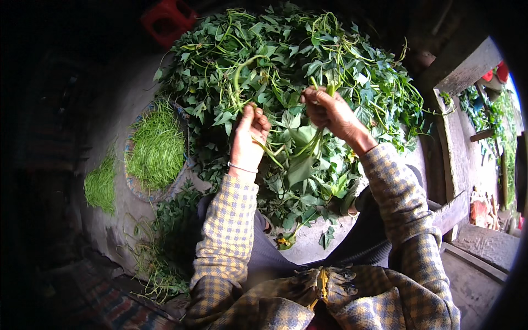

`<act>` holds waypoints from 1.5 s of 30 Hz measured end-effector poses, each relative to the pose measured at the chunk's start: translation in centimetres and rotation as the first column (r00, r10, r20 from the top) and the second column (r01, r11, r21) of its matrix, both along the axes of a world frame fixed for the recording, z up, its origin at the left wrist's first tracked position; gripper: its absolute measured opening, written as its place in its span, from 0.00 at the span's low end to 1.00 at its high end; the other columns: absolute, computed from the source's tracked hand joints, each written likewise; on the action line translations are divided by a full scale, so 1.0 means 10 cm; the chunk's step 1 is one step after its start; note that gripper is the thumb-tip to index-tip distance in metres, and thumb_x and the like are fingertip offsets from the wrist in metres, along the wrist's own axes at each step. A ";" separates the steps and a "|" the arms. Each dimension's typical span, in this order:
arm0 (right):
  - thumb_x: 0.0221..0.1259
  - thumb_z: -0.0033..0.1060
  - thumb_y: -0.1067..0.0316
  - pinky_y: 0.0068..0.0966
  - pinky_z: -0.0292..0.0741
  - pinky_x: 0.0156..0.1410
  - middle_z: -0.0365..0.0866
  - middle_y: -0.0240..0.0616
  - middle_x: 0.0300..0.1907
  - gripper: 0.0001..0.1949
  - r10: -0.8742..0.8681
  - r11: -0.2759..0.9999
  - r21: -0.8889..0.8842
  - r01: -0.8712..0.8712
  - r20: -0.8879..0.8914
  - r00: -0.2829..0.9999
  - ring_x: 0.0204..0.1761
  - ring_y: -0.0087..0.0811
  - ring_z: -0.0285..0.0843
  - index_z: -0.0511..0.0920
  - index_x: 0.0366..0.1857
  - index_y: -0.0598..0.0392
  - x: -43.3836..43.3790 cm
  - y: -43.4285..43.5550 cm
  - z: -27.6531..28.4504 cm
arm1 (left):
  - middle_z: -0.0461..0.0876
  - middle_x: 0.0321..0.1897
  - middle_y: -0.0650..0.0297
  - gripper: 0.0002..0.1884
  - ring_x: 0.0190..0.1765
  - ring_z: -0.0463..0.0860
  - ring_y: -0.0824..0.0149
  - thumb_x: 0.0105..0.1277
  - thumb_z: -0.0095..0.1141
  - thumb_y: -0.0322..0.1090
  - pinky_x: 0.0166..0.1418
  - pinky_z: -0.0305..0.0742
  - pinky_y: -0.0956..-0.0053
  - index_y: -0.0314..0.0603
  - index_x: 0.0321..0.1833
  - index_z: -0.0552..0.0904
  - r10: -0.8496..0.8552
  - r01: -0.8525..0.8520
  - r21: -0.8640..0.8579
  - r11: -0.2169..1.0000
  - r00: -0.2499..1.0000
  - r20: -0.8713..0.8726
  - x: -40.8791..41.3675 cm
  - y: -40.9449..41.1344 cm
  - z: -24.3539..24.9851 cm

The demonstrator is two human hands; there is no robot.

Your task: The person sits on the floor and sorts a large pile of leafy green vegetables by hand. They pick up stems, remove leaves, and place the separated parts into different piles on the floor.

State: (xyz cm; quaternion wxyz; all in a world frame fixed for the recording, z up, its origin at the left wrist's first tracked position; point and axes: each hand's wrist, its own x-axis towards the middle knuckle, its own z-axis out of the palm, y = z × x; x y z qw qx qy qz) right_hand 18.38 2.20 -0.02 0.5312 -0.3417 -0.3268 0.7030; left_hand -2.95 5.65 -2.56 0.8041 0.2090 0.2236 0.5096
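Observation:
A large heap of leafy green vines [280,45] lies in front of me. My left hand [252,126] is above its near left part, with thin green stems [270,152] pinched in the fingers and a curved stem rising beside the fingertips. To the right, my right hand [330,109] is closed around a small bunch of stems, their cut or broken ends above the fist and broad leaves [303,165] hanging below it. The hands are apart. A round shallow basket [163,196] to the left holds a pile of thin, light green stalks [156,144].
A second pile of thin stalks [100,183] lies on the floor beyond the basket. Loose stems [154,264] are at the lower left. A red plastic stool [169,20] stands behind the heap. A wooden door frame [447,144] opens outdoors at the right.

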 end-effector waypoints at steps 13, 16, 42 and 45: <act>0.54 0.64 0.57 0.36 0.76 0.34 0.77 0.52 0.20 0.15 -0.187 0.916 0.310 -0.254 0.891 0.414 0.25 0.49 0.80 0.81 0.31 0.60 -0.60 -0.42 -0.07 | 0.75 0.42 0.64 0.20 0.47 0.75 0.67 0.72 0.44 0.45 0.59 0.70 0.69 0.45 0.62 0.71 0.092 -0.092 -0.011 0.996 0.995 -0.030 0.17 -0.12 0.10; 0.56 0.63 0.63 0.30 0.77 0.40 0.82 0.47 0.27 0.13 -0.186 0.935 0.314 -0.164 0.829 0.528 0.31 0.34 0.81 0.80 0.40 0.60 -0.58 -0.36 -0.21 | 0.75 0.42 0.63 0.22 0.48 0.75 0.68 0.73 0.42 0.47 0.59 0.71 0.72 0.44 0.64 0.68 0.035 -0.021 0.164 0.986 0.996 -0.083 0.25 -0.13 0.11; 0.52 0.57 0.64 0.31 0.71 0.28 0.74 0.43 0.16 0.10 -0.152 0.924 0.320 -0.210 0.810 0.566 0.19 0.33 0.73 0.78 0.29 0.62 -0.32 -0.31 -0.18 | 0.78 0.26 0.61 0.06 0.30 0.79 0.63 0.64 0.56 0.30 0.35 0.71 0.76 0.34 0.38 0.78 0.464 0.671 0.626 0.396 0.442 -0.768 0.01 -0.16 0.27; 0.58 0.47 0.67 0.18 0.57 0.22 0.70 0.23 0.17 0.09 0.024 0.992 0.111 -0.066 0.343 0.939 0.18 0.16 0.60 0.75 0.23 0.58 -0.38 -0.32 -0.14 | 0.81 0.29 0.65 0.08 0.32 0.78 0.70 0.65 0.57 0.33 0.37 0.72 0.76 0.33 0.39 0.80 0.174 0.548 0.573 0.609 0.612 -0.771 -0.03 -0.15 0.18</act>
